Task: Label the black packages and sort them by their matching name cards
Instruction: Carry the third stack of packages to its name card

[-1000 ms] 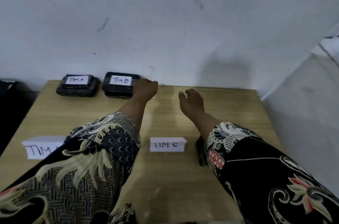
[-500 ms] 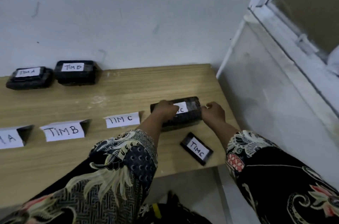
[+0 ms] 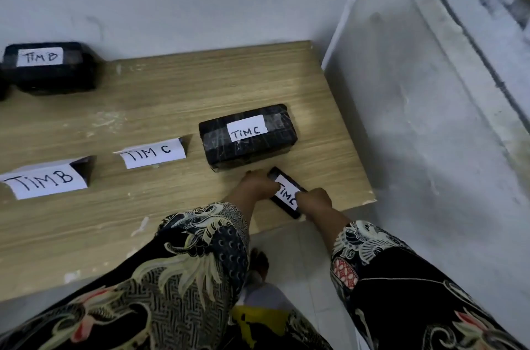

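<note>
A small flat black package (image 3: 286,192) labelled "TIM C" lies near the table's front right corner. My left hand (image 3: 258,187) grips its left side and my right hand (image 3: 314,200) grips its right side. Just behind it sits a larger black package (image 3: 248,137) with a white "TIM C" label, touched by neither hand. Folded name cards "TIM C" (image 3: 152,152) and "TIM B" (image 3: 46,180) stand to the left. A black package labelled "TIM B" (image 3: 50,67) rests at the back left by the wall.
The wooden table (image 3: 172,91) stands against a white wall, its right edge beside a white window ledge (image 3: 415,91). Tiled floor and my foot (image 3: 259,263) show below the front edge.
Both hands have left the large "TIM C" package and dropped back onto the small flat "TIM C" package. The camera has tilted down and to the right.
</note>
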